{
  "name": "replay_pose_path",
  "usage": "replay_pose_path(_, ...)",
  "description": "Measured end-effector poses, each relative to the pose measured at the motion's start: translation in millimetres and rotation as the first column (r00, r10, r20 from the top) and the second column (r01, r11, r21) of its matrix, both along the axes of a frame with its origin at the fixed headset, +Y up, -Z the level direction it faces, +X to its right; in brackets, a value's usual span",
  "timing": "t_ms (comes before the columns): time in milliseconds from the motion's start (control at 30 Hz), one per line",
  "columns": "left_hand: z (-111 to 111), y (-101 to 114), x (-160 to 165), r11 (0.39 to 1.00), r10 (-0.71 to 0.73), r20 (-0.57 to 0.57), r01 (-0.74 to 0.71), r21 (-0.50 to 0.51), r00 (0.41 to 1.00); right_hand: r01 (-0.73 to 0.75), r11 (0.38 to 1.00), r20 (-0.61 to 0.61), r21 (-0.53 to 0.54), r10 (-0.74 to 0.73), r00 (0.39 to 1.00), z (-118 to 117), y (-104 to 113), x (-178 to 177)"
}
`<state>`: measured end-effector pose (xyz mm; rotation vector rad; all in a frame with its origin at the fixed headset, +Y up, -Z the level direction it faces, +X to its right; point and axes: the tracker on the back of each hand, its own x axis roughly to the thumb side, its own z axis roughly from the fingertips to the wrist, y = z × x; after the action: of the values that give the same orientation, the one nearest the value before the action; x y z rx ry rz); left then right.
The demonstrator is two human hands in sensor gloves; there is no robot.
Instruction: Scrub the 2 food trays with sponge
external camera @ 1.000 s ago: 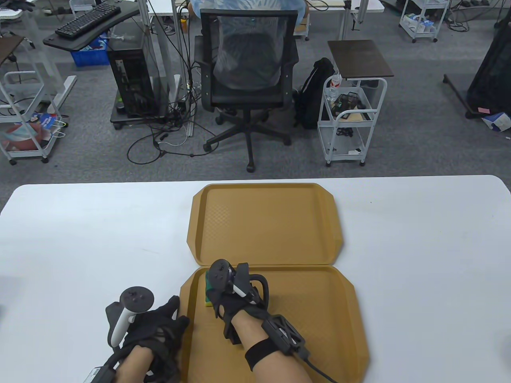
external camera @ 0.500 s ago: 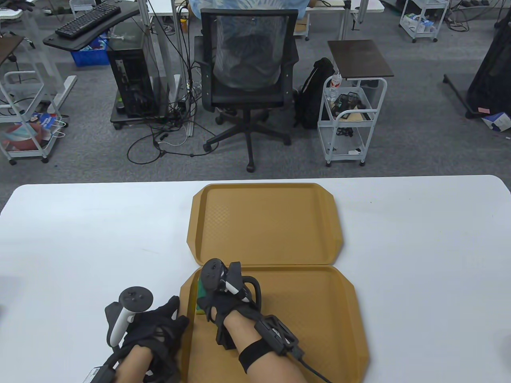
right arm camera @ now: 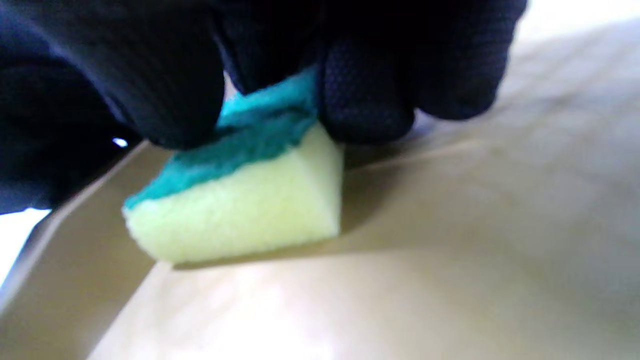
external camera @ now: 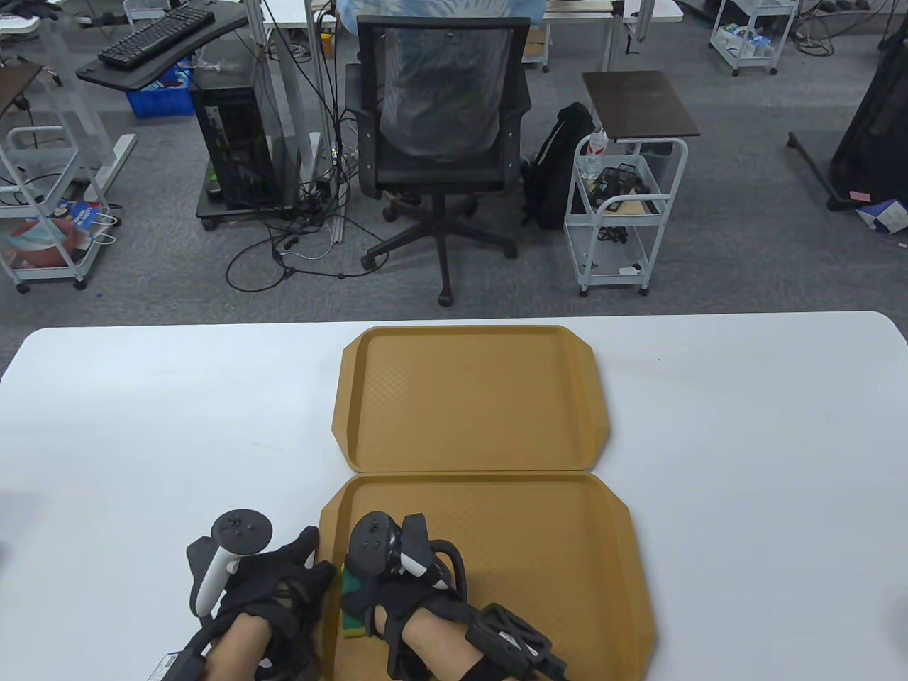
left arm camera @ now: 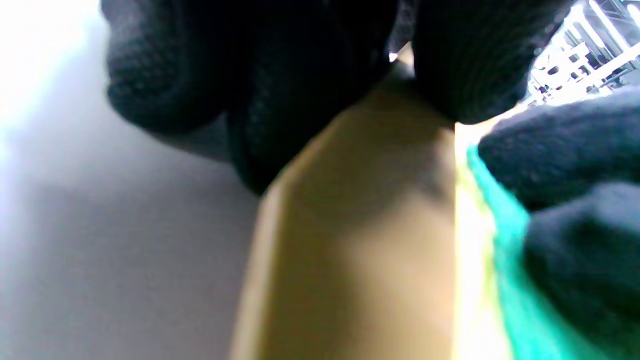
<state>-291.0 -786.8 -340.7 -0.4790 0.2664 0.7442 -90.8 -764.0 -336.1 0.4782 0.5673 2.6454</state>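
Black-gloved right hand (external camera: 397, 596) is gripping the sponge (external camera: 352, 616) palm-down, fingers (right arm camera: 367, 95) curled over it on the near tray (external camera: 567, 567); left hand (external camera: 273, 592) is resting relaxed against tray's edge.

Overhead table view, wrist views close-up — sharing near tray (external camera: 567, 567)

left hand (external camera: 273, 589), lower left of the table view: gloved, palm down, fingers spread and extended toward the upper right, tracker on its back, bare forearm leaving the bottom edge. right hand (external camera: 390, 596), lower centre: gloved fingers (right arm camera: 367, 95) curled downward in a closed grip with the thumb opposed, tracker on top, strapped wrist at the bottom edge.
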Motion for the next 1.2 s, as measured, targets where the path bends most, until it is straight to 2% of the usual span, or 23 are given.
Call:
replay_pose_path(267, 0, 0, 0, 1.000, -0.004, 0.000, 0.004, 0.002, 1.000, -0.045, 0.999, -0.010, -0.011, 0.045, 0.999, 32, 1, -9)
replay_pose_path(600, 0, 0, 0, 1.000, -0.011, 0.002, 0.011, 0.005, 1.000, -0.142, 0.988, -0.016, 0.056, 0.143, 0.990, 41, 2, -10)
replay_pose_path(900, 0, 0, 0, 1.000, -0.016, 0.004, 0.016, 0.005, 1.000, -0.181, 0.982, 0.017, 0.056, 0.180, 0.983, 39, 6, 44)
replay_pose_path(1200, 0, 0, 1, 1.000, -0.022, 0.002, 0.022, 0.007, 1.000, -0.227, 0.973, 0.106, 0.032, 0.223, 0.969, 41, 9, 122)
